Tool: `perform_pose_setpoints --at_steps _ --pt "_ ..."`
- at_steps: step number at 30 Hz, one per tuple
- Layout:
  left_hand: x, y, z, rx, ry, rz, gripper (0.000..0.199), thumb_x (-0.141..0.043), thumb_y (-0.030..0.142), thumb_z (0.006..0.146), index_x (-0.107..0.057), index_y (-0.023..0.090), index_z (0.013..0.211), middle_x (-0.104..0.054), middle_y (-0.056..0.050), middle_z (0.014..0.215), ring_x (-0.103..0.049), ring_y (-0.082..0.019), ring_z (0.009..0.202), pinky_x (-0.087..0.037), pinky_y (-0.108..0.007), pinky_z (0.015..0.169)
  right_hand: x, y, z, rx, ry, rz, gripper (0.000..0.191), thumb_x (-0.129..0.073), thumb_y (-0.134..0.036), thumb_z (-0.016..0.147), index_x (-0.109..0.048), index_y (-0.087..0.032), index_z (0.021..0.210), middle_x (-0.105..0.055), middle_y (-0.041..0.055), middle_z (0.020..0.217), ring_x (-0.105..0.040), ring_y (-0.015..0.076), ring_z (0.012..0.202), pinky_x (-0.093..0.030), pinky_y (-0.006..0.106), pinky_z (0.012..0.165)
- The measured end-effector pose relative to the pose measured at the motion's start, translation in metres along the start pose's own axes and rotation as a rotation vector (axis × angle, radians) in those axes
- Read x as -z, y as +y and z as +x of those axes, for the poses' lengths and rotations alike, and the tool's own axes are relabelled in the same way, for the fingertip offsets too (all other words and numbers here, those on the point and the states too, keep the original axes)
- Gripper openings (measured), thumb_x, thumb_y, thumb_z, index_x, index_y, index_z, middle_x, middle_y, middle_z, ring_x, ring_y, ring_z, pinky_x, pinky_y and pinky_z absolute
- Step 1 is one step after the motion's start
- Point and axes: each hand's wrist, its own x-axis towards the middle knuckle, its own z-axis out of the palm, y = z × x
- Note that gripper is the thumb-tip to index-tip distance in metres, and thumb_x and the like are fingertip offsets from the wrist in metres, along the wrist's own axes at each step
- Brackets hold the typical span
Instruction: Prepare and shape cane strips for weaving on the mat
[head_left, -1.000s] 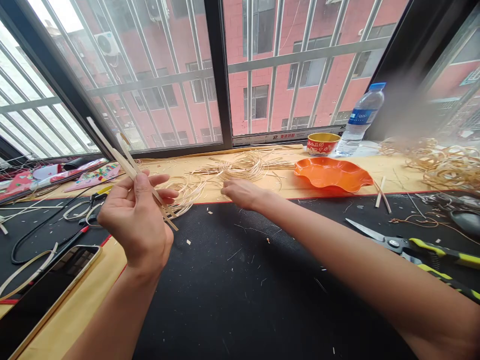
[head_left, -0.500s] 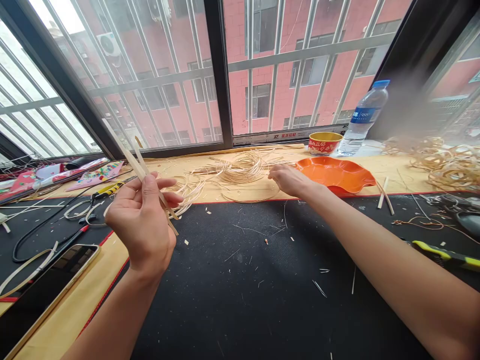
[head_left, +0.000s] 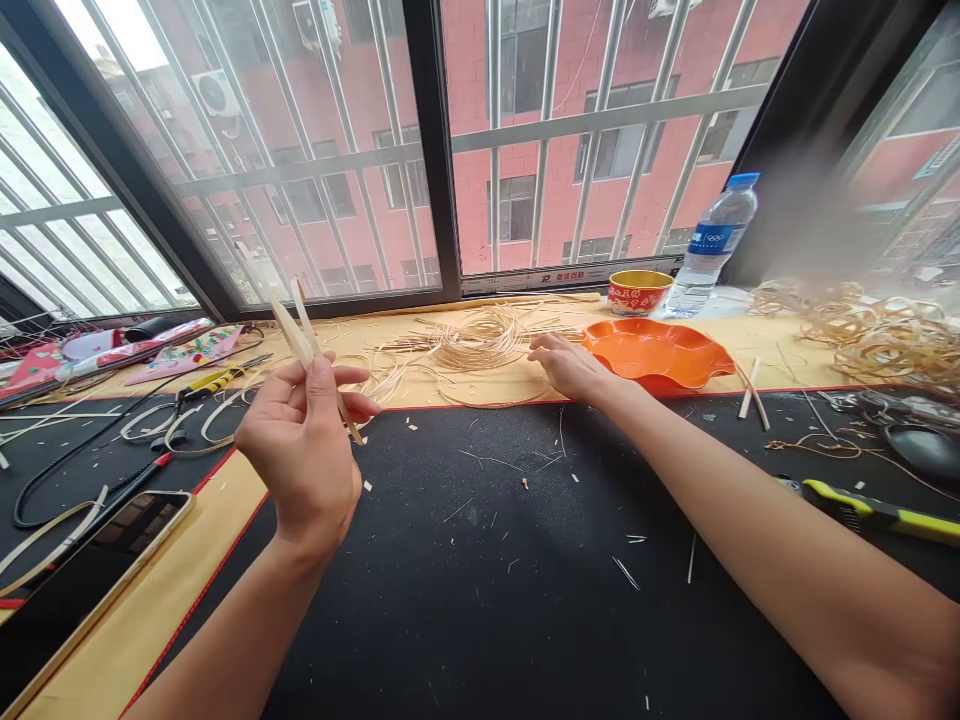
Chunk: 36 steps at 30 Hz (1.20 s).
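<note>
Pale flat bamboo strips [head_left: 298,335] are pinched between the thumb and fingers of my left hand [head_left: 304,445], raised over the left part of the black mat. Their upper ends fan apart, and their lower ends show below my fingers. My right hand [head_left: 566,368] is stretched forward, low at the mat's far edge, with its fingers loosely extended. It is beside a coil of thin bamboo strands [head_left: 480,340] and just left of an orange wavy-edged dish [head_left: 660,355]. Whether its fingertips touch a strand is unclear.
A red tin [head_left: 639,293] and a water bottle [head_left: 711,245] stand by the window. Tangled strips [head_left: 892,335] lie far right, near a yellow-black cutter [head_left: 877,510]. A phone [head_left: 97,590] is at left. Small scraps dot the black mat [head_left: 465,600].
The view has shifted slightly. My left hand has moved a little right with the strips, whose angle has changed. My right hand stays beside the coil, its fingers slightly more spread.
</note>
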Motion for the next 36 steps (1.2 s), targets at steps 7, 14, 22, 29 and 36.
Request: perform_pose_setpoints --at_steps 7,14,22,29,36 --pt "-0.002 -0.007 -0.005 -0.020 -0.068 0.025 0.010 -0.060 0.024 0.081 -0.063 0.014 0.082 -0.066 0.001 0.065 -0.054 -0.008 0.039 -0.046 -0.021 0.042 -0.007 -0.009 0.006 0.083 -0.015 0.019 0.048 -0.044 0.002 0.078 -0.064 -0.021 0.114 -0.060 0.0071 0.125 -0.052 0.0212 0.117 -0.041 0.031 0.098" --pt "-0.004 -0.005 -0.012 -0.021 -0.119 0.034 0.010 -0.060 0.024 0.082 -0.062 0.015 0.081 -0.066 0.001 0.065 -0.056 -0.008 0.040 -0.046 -0.020 0.041 0.004 -0.004 0.008 0.047 0.071 0.027 0.045 -0.038 0.001 0.083 -0.062 -0.014 0.117 -0.053 0.0102 0.134 -0.047 0.0227 0.124 -0.039 0.034 0.101" --pt "0.001 -0.010 -0.013 -0.050 -0.165 0.078 0.015 -0.059 0.029 0.086 -0.064 0.014 0.087 -0.066 0.001 0.068 -0.057 -0.007 0.043 -0.048 -0.020 0.044 0.019 -0.017 0.043 0.060 0.070 0.000 0.049 -0.041 0.007 0.079 -0.060 -0.016 0.118 -0.061 0.0122 0.121 -0.049 0.0235 0.119 -0.040 0.038 0.099" --pt "0.002 -0.009 -0.014 -0.030 -0.171 0.083 0.018 -0.059 0.032 0.086 -0.063 0.015 0.087 -0.066 0.001 0.069 -0.057 -0.007 0.044 -0.050 -0.021 0.046 0.009 -0.036 0.062 0.029 0.039 -0.022 0.024 -0.052 -0.029 0.092 -0.059 -0.016 0.111 -0.059 0.0086 0.116 -0.058 0.0194 0.103 -0.049 0.040 0.088" --pt "0.001 -0.010 -0.018 -0.026 -0.189 0.102 0.016 -0.059 0.032 0.086 -0.063 0.016 0.085 -0.065 0.002 0.068 -0.056 -0.008 0.044 -0.049 -0.021 0.045 0.014 -0.028 0.054 0.006 0.080 0.046 0.018 -0.052 -0.018 0.090 -0.068 -0.015 0.098 -0.065 0.0088 0.104 -0.061 0.0195 0.093 -0.048 0.032 0.079"
